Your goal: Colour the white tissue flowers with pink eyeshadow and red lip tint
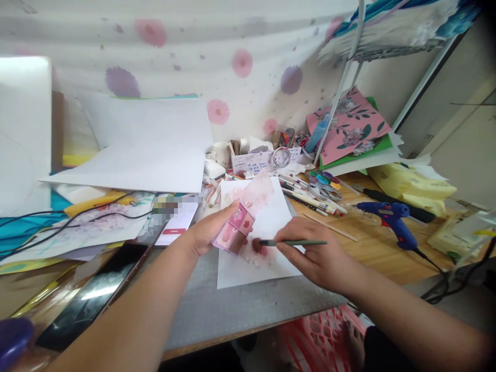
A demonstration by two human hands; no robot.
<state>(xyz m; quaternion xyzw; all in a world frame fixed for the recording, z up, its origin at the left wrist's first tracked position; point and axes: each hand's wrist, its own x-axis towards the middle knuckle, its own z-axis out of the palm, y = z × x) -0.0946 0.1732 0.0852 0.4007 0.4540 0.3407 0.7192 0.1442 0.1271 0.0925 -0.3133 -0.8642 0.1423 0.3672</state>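
Note:
My left hand point(209, 228) is closed on a small pink makeup palette point(233, 227), tilted so that its pink and brown pans show. A brush point(296, 242) with a dark green handle is pinched in my right hand point(310, 253). The brush's reddish bristles point(257, 245) are over a pink smudge on a white sheet of paper point(236, 274); whether they touch it I cannot tell. Beyond the palette, a pale translucent flap with pink marks point(260, 188) extends over the paper; I cannot tell if it belongs to the palette.
A grey cutting mat point(201, 310) lies under the paper. Pens and markers point(310, 199) crowd behind it. A blue glue gun point(391, 219) is at the right, a yellow one point(96, 203) at the left. Two phones, one dark point(96, 294) and one lit point(180, 222), lie left.

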